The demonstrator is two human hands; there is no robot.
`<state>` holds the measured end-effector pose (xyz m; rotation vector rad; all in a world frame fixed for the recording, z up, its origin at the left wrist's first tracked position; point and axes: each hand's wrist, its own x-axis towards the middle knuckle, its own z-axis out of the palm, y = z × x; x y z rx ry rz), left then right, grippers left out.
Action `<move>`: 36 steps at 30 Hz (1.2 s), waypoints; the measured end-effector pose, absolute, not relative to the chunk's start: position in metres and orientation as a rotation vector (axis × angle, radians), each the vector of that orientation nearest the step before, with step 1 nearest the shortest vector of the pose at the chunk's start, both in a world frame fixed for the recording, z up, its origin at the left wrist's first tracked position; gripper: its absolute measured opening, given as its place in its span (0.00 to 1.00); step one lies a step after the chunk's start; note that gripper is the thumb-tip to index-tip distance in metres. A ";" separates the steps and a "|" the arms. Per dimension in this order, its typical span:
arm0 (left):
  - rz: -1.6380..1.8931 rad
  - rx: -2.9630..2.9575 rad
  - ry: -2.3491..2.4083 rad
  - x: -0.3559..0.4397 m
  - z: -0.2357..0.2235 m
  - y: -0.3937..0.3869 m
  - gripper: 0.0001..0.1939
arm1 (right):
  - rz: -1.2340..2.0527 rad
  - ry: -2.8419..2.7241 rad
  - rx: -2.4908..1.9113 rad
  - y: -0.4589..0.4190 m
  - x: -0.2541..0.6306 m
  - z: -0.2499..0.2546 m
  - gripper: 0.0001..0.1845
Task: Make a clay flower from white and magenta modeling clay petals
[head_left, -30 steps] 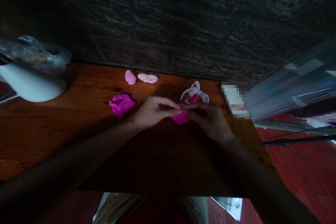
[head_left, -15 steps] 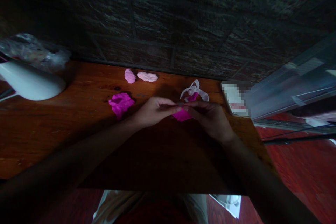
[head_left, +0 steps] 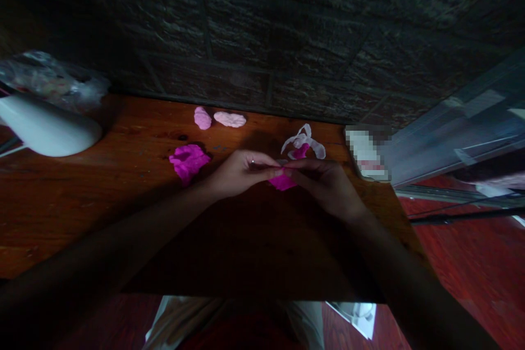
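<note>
Over the wooden table, my left hand [head_left: 241, 174] and my right hand [head_left: 328, 183] meet fingertip to fingertip. Both pinch the top edge of a thin magenta piece [head_left: 283, 180], which hangs below the fingers; whether it is clay or paper I cannot tell. Just behind my right hand lie whitish curled strips [head_left: 318, 149] around a small magenta bit [head_left: 301, 151]. A larger crumpled magenta piece [head_left: 189, 161] rests left of my left hand. Farther back are a pink lump [head_left: 202, 118] and a paler, longer lump [head_left: 230, 119], both like modelling clay.
A white, jug-like vessel [head_left: 61, 128] stands at the left, with crumpled clear plastic [head_left: 61, 82] behind it. Toward the table's right edge lies a pale, blurred-out box-like object [head_left: 367, 156]. A dark stone wall [head_left: 246, 27] closes off the back of the table [head_left: 82, 213].
The fingertips of both hands have drawn slightly closer together on the magenta piece. Everything else on the table stays where it was.
</note>
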<state>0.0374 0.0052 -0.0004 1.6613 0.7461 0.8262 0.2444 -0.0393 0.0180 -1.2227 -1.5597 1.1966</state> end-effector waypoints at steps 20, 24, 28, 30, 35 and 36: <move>0.952 1.732 0.817 0.042 -0.006 0.000 0.08 | 0.904 -1.595 -1.294 -0.040 0.243 0.011 0.09; 0.985 1.809 0.879 0.043 -0.005 -0.004 0.07 | 0.766 -1.645 -1.309 -0.043 0.240 0.008 0.09; 1.015 1.825 0.851 0.043 -0.002 -0.006 0.08 | 0.787 -1.624 -1.297 -0.043 0.238 0.005 0.13; 0.989 1.822 0.819 0.043 0.000 -0.005 0.09 | 0.804 -1.624 -1.311 -0.043 0.238 0.005 0.14; 0.941 1.897 0.847 0.040 0.002 -0.002 0.08 | 0.872 -1.643 -1.381 -0.043 0.239 0.006 0.17; 0.949 1.912 0.854 0.040 0.001 -0.002 0.08 | 0.913 -1.655 -1.373 -0.042 0.239 0.007 0.17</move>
